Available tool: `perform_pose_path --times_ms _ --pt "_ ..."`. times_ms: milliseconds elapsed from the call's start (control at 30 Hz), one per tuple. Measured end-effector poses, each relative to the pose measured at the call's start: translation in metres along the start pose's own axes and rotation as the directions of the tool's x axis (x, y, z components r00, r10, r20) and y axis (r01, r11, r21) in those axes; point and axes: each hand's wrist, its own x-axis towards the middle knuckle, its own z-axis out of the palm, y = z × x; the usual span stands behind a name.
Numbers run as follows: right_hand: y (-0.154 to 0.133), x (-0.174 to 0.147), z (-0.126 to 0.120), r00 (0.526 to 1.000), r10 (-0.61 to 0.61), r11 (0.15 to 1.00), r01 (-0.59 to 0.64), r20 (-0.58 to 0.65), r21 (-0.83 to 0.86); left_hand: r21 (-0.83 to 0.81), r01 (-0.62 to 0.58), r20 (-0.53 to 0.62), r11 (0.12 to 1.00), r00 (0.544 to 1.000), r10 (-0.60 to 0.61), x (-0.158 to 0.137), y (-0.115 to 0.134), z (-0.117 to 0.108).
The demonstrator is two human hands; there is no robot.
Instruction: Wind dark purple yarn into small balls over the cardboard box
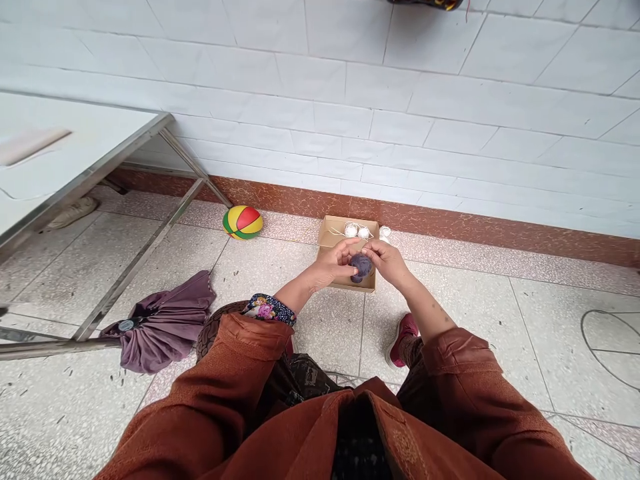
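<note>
A dark purple-grey ball of yarn (362, 264) is held over a shallow cardboard box on the floor. My left hand (334, 263) is closed around the ball's left side, thumb below and fingers above. At the upper right edge of the ball, my right hand (390, 261) is pinched on its yarn; any single strand there is too fine to make out. The cardboard box (327, 225) holds a white ball of yarn (351, 230) and another white ball (363, 233) with loose ends. Part of a dark lump (357, 279) shows just under the held ball.
Outside the box's right side lies a small white ball (385, 233). A colourful ball (243, 222) rests by the leg of a metal-framed table (125, 137). A folded purple umbrella (167, 323) lies at left, a wire frame (613, 350) at right. The tiled wall (450, 147) stands behind.
</note>
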Motion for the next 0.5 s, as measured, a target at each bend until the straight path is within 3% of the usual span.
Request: perform_pose_path --times_ms 100,233,367,500 --pt "0.006 -0.003 0.01 0.997 0.04 0.997 -0.036 0.058 -0.069 -0.136 -0.056 -0.069 0.989 0.997 0.047 0.002 0.006 -0.002" --pt "-0.003 -0.011 0.017 0.976 -0.062 0.994 0.08 0.209 -0.079 -0.181 -0.102 -0.271 0.978 0.961 0.05 0.01 0.003 -0.013" --pt "-0.023 -0.017 0.008 0.931 -0.142 0.989 0.121 0.335 0.084 0.027 -0.057 -0.437 0.998 0.897 0.063 0.015 -0.003 -0.019" --pt "-0.035 -0.016 -0.008 0.975 -0.072 0.976 0.025 0.211 0.219 0.257 0.021 -0.352 0.966 0.933 0.073 0.014 -0.011 -0.015"
